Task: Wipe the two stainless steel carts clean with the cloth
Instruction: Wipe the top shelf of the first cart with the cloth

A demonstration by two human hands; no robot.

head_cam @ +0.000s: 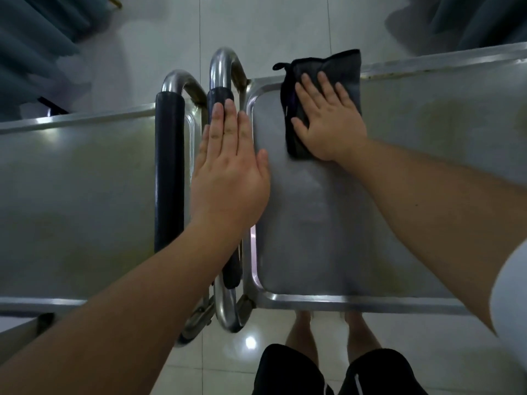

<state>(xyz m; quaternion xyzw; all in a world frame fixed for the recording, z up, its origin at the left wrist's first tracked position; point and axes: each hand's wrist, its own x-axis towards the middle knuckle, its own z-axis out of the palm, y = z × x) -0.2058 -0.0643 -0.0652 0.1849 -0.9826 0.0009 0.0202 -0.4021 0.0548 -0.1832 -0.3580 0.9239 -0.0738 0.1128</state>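
Note:
Two stainless steel carts stand handle to handle, the left cart [71,189] and the right cart [413,181]. A dark folded cloth [342,69] lies at the far left corner of the right cart's top, partly over its far rim. My right hand [328,121] presses flat on the cloth with fingers spread and straight. My left hand [231,166] rests flat, fingers straight, on the right cart's black-padded handle [219,95]. The left cart's padded handle [168,166] runs beside it.
Both carts stand on a pale tiled floor [176,38]. Teal curtains hang at the far left [34,38] and far right [479,21]. My legs and black shorts [328,372] show below the right cart's near rim.

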